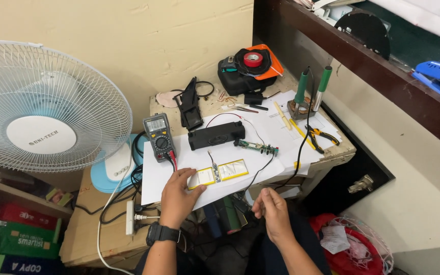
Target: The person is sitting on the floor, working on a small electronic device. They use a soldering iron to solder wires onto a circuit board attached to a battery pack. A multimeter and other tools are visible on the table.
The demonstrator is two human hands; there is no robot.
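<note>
The left hand rests with its fingers on the near end of the flat yellow battery pack, which lies along the front edge of the counter. The right hand, loosely closed, pinches a thin wire and stays nearer the person.

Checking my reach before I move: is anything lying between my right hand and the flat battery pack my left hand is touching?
Nothing visible does. The right hand hovers off the table edge; only bare white paper lies before the battery pack, which the left hand touches.
</note>
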